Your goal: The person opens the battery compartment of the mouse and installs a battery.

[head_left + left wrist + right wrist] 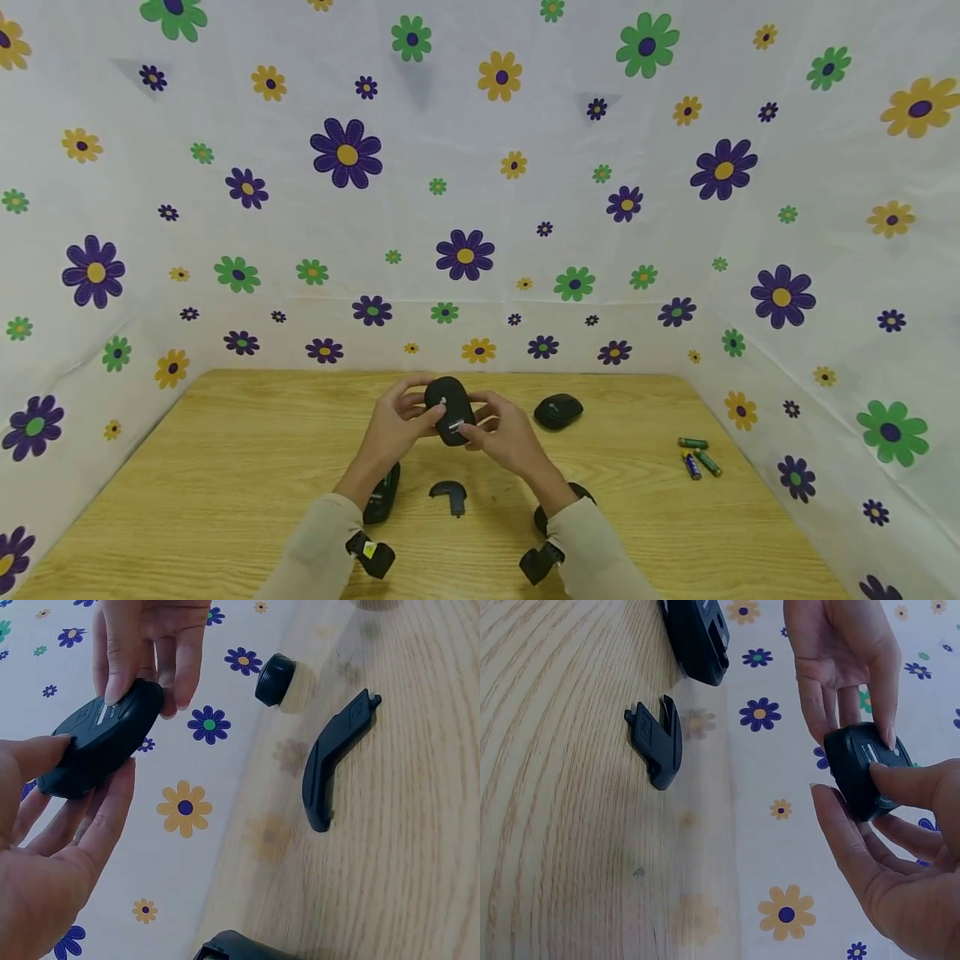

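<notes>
Both hands hold a black computer mouse (pixel 453 417) above the table, its underside with a small label turned up. My left hand (pixel 396 427) grips one side, thumb on the underside and fingers beneath. On the other side my right hand (pixel 508 432) pinches it, the thumb pressing near the label. Below on the table lies a loose dark battery cover (pixel 455 493), curved with a narrow arm. A second mouse (pixel 697 637) rests by the left forearm, with a slot in its body showing in the right wrist view.
Another black mouse (pixel 558 411) sits at the back right of the wooden table (pixel 270 442). One more dark rounded object (pixel 541 522) is partly hidden under the right wrist. Several batteries (pixel 707 462) lie near the right edge. Flower-printed cloth (pixel 465 200) walls the table in.
</notes>
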